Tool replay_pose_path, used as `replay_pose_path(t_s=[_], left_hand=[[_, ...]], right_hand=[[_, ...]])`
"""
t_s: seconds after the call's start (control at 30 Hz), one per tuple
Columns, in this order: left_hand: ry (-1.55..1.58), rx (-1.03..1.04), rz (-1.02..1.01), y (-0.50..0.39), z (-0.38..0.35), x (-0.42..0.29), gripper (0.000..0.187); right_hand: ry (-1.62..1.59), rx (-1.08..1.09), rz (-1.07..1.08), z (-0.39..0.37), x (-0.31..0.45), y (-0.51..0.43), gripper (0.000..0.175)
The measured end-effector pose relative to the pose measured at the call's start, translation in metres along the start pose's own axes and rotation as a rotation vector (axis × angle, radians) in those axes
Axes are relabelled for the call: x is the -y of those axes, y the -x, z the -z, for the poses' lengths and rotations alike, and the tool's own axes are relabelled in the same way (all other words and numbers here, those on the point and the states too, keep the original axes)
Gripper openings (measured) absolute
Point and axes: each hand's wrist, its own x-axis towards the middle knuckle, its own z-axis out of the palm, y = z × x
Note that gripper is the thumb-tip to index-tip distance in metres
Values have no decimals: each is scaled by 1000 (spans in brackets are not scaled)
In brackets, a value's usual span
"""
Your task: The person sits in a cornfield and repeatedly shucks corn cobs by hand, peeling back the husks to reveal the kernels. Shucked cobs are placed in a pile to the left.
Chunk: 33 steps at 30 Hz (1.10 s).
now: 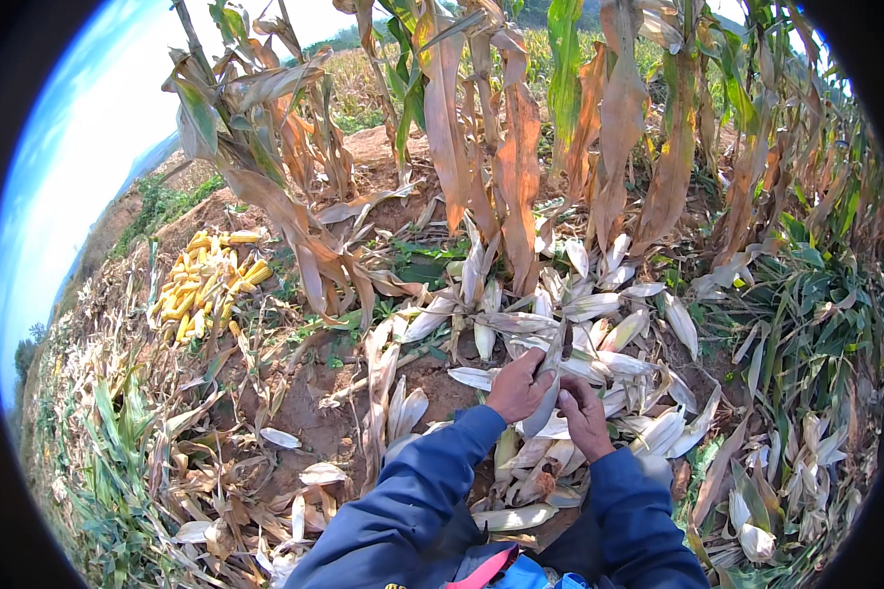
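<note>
A pale, dry-husked corn ear [541,417] stands tilted between my two hands, its husk tip pointing away from me. My left hand [517,388] is closed around its left side. On the other side, my right hand [586,421] has its thumb and curled fingers at the husk; part of this grip is hidden. Beneath and beyond both hands spreads a heap of corn ears in whitish husks [593,306]. One more husked ear [514,517] lies close in front of my body.
Bare yellow corn cobs [200,286] are piled on the ground at the left. Dry standing corn stalks [519,154] rise beyond the heap. Loose husks [323,473] litter the soil on the left, and cut green leaves [810,316] lie at the right.
</note>
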Motion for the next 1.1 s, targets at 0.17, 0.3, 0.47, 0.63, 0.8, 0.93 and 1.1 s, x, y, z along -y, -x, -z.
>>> replay_pose_path(t_s=[0.17, 0.3, 0.47, 0.63, 0.8, 0.93, 1.1], left_hand=[[-37, 121, -16, 12, -9, -7, 29], [2, 150, 2, 13, -10, -4, 23], [-143, 185, -55, 15, -11, -1, 21], [-192, 201, -124, 17, -11, -7, 20], [-231, 197, -181, 18, -11, -11, 17], [-223, 193, -222, 20, -15, -8, 15], [-213, 157, -296, 16, -16, -9, 12]], right_hand=[[-26, -32, 47, 12, 0, -3, 25], [-60, 21, 17, 16, 0, 0, 20], [-1, 37, 38, 17, -6, 1, 18], [88, -15, 34, 17, -9, 3, 17], [367, -102, 98, 13, -6, 7, 16], [447, -192, 136, 9, -4, 7, 20], [43, -181, -32, 5, -4, 7, 18]])
